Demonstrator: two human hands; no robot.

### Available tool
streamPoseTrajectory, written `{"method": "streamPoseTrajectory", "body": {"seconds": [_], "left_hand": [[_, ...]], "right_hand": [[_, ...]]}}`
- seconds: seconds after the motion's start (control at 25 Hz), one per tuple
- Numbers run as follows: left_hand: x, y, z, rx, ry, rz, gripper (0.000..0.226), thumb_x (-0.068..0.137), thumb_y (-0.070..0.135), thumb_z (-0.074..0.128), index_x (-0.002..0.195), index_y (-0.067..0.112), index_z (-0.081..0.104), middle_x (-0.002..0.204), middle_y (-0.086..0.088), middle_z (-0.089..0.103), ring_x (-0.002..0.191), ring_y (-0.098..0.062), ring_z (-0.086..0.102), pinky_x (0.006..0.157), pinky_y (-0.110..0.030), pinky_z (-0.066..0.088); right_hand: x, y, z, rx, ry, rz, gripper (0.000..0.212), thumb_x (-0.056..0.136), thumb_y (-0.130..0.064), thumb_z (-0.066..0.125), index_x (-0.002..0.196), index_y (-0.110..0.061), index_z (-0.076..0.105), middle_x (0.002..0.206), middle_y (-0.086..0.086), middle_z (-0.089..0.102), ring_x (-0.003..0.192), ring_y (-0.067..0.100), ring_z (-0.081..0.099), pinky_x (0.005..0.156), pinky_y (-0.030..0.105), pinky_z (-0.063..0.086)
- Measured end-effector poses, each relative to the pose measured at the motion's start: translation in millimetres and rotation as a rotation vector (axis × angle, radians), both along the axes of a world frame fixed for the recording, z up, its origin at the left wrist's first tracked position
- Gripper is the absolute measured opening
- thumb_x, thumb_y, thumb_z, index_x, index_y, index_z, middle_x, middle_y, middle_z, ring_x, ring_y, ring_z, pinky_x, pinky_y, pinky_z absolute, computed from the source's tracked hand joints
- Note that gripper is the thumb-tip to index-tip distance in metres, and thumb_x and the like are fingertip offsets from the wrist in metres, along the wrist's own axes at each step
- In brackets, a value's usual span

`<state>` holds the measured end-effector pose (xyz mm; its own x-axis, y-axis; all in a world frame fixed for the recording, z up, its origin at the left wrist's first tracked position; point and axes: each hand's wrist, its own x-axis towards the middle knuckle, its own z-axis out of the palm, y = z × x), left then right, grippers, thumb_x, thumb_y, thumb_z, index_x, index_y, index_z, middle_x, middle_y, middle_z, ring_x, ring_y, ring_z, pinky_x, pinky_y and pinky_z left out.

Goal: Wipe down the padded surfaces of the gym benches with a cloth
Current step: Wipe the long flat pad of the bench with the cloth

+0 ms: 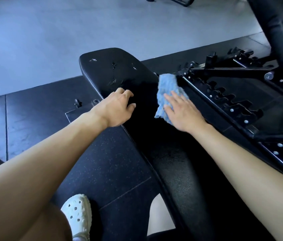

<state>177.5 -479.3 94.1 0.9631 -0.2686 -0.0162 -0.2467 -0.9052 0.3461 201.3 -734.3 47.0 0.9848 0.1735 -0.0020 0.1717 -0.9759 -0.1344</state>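
A black padded bench (113, 70) runs from the upper middle down toward me, its far end scuffed and cracked. My right hand (182, 112) lies flat with straight fingers on a blue cloth (167, 92), pressing it onto the pad's right side. The cloth's far end sticks out past my fingertips toward the bench's right edge. My left hand (118, 106) rests on the pad's left edge, fingers loosely bent on the surface and holding nothing.
A black metal adjustment frame (232, 100) with a notched ladder rail lies just right of the pad. A raised backrest pad (279, 32) stands at the upper right. Dark rubber mat (38, 119) meets grey floor (67, 32) beyond. My white clog (78, 213) is below.
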Motion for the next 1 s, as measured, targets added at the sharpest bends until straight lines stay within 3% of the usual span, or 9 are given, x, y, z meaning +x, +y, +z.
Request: {"method": "streamPoseTrajectory", "body": {"seconds": [0.08,0.16,0.32,0.44,0.6,0.72,0.8,0.92,1.0], "left_hand": [[-0.6,-2.9,1.2,-0.002,-0.012,-0.021,0.048,0.105,0.038,0.045,0.147,0.014,0.044,0.141,-0.007,0.047,0.122,-0.028,0.055,0.105,-0.037,0.043],[0.7,-4.7,0.9,0.000,-0.018,-0.043,0.046,0.104,0.036,0.047,0.145,0.014,0.046,0.139,-0.007,0.049,0.121,-0.027,0.055,0.105,-0.037,0.043],[7.4,-6.8,-1.6,0.005,-0.009,-0.051,0.039,0.101,0.034,0.048,0.135,0.014,0.051,0.126,-0.006,0.059,0.113,-0.028,0.058,0.096,-0.039,0.047],[9.7,-7.4,-1.5,0.054,0.000,-0.042,0.039,0.101,0.032,0.048,0.135,0.013,0.050,0.125,-0.007,0.061,0.113,-0.030,0.060,0.093,-0.038,0.048],[9.3,-6.5,-0.6,0.093,-0.001,-0.035,0.046,0.102,0.032,0.048,0.145,0.015,0.045,0.136,-0.004,0.060,0.123,-0.028,0.058,0.102,-0.039,0.047],[5.4,-7.4,-0.5,0.137,-0.018,-0.053,0.045,0.102,0.032,0.046,0.145,0.018,0.046,0.139,0.000,0.056,0.123,-0.027,0.056,0.098,-0.035,0.046],[6.2,-5.3,-1.4,0.144,-0.026,-0.060,0.044,0.101,0.032,0.047,0.144,0.019,0.048,0.138,0.001,0.056,0.122,-0.026,0.057,0.096,-0.035,0.046],[8.8,-4.3,-1.3,0.157,-0.026,-0.074,0.042,0.101,0.033,0.048,0.140,0.021,0.052,0.135,0.003,0.056,0.120,-0.024,0.057,0.096,-0.033,0.046],[8.6,-4.6,0.1,0.170,-0.015,-0.083,0.039,0.101,0.033,0.048,0.138,0.021,0.055,0.136,0.005,0.055,0.119,-0.023,0.057,0.094,-0.031,0.045]], "right_hand": [[5.7,9.5,-4.5,-0.016,0.001,-0.196,0.059,0.105,-0.046,0.027,0.159,-0.023,0.025,0.167,0.011,0.019,0.149,0.034,0.026,0.122,0.048,0.019],[-8.1,44.5,-7.5,-0.055,-0.068,-0.247,0.060,0.104,-0.045,0.029,0.157,-0.017,0.029,0.164,0.017,0.023,0.147,0.043,0.024,0.122,0.053,0.018],[-44.4,87.6,-1.4,0.006,-0.037,0.059,0.060,0.105,-0.050,0.028,0.157,-0.020,0.028,0.167,0.012,0.019,0.154,0.039,0.009,0.125,0.050,0.009],[-37.3,62.1,0.6,0.014,-0.099,0.119,0.056,0.102,-0.053,0.031,0.152,-0.028,0.037,0.164,0.002,0.029,0.153,0.029,0.020,0.124,0.045,0.017],[6.5,24.0,-0.9,-0.049,-0.093,-0.101,0.052,0.101,-0.049,0.032,0.146,-0.024,0.043,0.152,0.003,0.042,0.138,0.030,0.040,0.116,0.045,0.030],[2.6,41.1,-1.5,-0.096,-0.075,-0.195,0.052,0.102,-0.044,0.026,0.142,-0.015,0.043,0.150,0.015,0.042,0.137,0.041,0.038,0.117,0.052,0.027],[-17.5,55.0,-5.5,-0.103,-0.097,-0.128,0.054,0.103,-0.045,0.024,0.144,-0.013,0.041,0.153,0.019,0.038,0.143,0.046,0.030,0.120,0.055,0.022],[-21.1,42.5,-1.4,-0.062,-0.046,-0.028,0.060,0.104,-0.051,0.027,0.155,-0.020,0.029,0.164,0.015,0.023,0.152,0.040,0.018,0.125,0.050,0.014],[2.3,27.4,2.8,-0.049,-0.008,-0.068,0.062,0.102,-0.054,0.027,0.157,-0.025,0.026,0.165,0.009,0.021,0.150,0.036,0.023,0.123,0.049,0.018]]}}
